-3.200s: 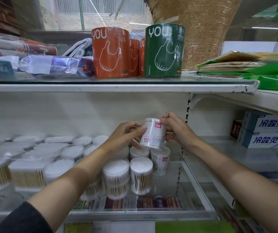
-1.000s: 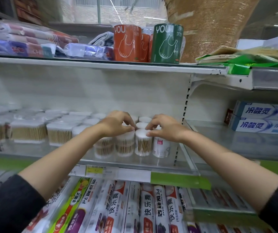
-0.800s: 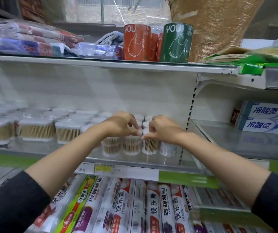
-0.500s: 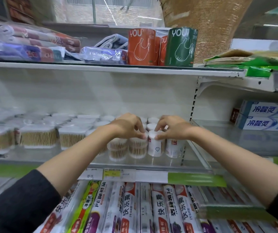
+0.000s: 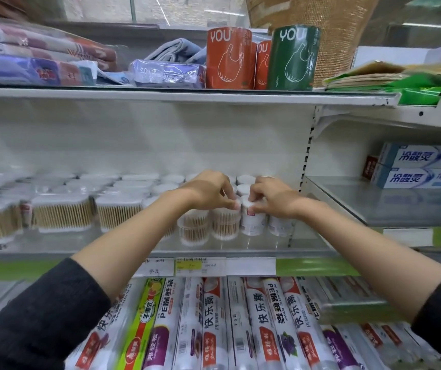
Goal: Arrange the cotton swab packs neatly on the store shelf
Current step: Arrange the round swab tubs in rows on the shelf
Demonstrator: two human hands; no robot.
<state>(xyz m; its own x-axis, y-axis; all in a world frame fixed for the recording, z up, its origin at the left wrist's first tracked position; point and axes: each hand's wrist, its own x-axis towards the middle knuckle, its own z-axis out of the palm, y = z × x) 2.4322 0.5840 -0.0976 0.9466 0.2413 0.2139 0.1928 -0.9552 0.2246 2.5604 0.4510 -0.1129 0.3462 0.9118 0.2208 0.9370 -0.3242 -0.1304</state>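
Round clear tubs of cotton swabs stand in rows at the right end of the middle shelf (image 5: 240, 248). My left hand (image 5: 208, 190) and my right hand (image 5: 270, 196) meet over a front-row tub with a white label (image 5: 252, 222), and the fingertips of both pinch its lid. To its left stand two clear tubs showing wooden sticks (image 5: 223, 224), and another labelled tub (image 5: 280, 225) stands on its right. Further tubs sit behind, partly hidden by my hands.
Rectangular swab boxes (image 5: 61, 212) fill the shelf's left part. Above, orange and green bag rolls (image 5: 291, 57) and wrapped towels sit on the upper shelf. Toothpaste boxes (image 5: 422, 166) are on the right bay. Cling-film rolls (image 5: 214, 324) lie below.
A tub I held up in the air now stands in the front row. Since half a second ago my hands have stayed on its lid, shifting only slightly.
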